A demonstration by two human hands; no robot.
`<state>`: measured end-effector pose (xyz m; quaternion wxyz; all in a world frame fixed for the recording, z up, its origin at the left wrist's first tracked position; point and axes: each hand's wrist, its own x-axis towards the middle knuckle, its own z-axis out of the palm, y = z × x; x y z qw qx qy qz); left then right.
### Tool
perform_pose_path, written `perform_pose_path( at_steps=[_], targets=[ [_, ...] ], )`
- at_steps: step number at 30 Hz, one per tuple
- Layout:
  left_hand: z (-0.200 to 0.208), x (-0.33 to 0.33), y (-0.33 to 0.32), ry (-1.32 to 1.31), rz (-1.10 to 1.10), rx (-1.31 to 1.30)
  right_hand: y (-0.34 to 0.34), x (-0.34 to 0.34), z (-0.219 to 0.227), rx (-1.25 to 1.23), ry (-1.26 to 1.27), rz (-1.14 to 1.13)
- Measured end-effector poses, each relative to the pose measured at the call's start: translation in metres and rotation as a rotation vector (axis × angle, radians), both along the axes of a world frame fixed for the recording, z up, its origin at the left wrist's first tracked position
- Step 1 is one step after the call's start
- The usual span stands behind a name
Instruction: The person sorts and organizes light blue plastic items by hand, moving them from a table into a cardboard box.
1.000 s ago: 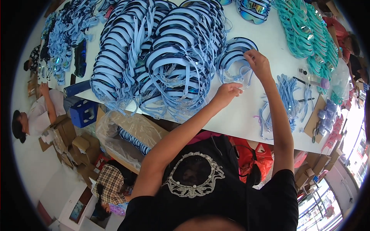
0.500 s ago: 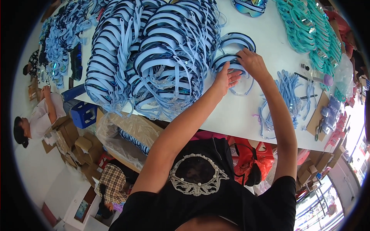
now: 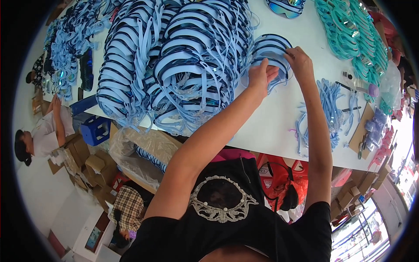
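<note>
A small stack of light blue swim goggles [image 3: 271,40] with dark rims lies on the white table in front of me. My right hand [image 3: 300,63] is at the right end of the nearest pair, thumb and fingers pinched on its edge. My left hand [image 3: 262,77] rests against the near side of the same goggles, thumb raised apart from the fingers. Clear straps hang around that pair, partly hidden by my left hand. Just left stands a large heap of the same blue goggles [image 3: 187,65], packed in rows with straps tangled over them.
Loose blue straps [image 3: 329,109] and dark pens [image 3: 350,109] lie to the right. Teal goggles [image 3: 336,30] are piled far right, mirrored goggles [image 3: 286,8] at the back. An open carton [image 3: 124,146] with plastic lining stands below the table's edge. Other people sit at left.
The nearest goggles have moved up and right, closer onto the small stack. Both hands have moved right, the right hand to the goggles' end.
</note>
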<state>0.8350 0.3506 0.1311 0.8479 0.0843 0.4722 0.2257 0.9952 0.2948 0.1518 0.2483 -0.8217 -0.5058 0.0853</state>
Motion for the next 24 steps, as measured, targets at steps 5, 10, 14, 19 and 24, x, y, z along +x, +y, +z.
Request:
perform_pose_path(
  at_steps=[5, 10, 14, 19, 24],
  targets=[
    [-0.038, -0.001, 0.028, 0.047, -0.072, -0.009, 0.011, 0.007, -0.008, 0.033, 0.185, 0.029],
    [-0.031, -0.009, 0.018, 0.054, -0.291, -0.055, 0.028, 0.022, -0.013, 0.236, -0.109, -0.055],
    [-0.041, -0.008, 0.022, -0.03, -0.262, -0.059, 0.034, 0.016, -0.033, 0.038, 0.255, -0.044],
    [-0.051, -0.013, 0.031, -0.092, -0.305, 0.038, 0.02, -0.021, -0.043, 0.083, 0.207, -0.218],
    [-0.028, -0.026, 0.019, -0.115, -0.269, 0.023, 0.025, -0.007, -0.042, 0.041, 0.187, -0.209]
  ],
)
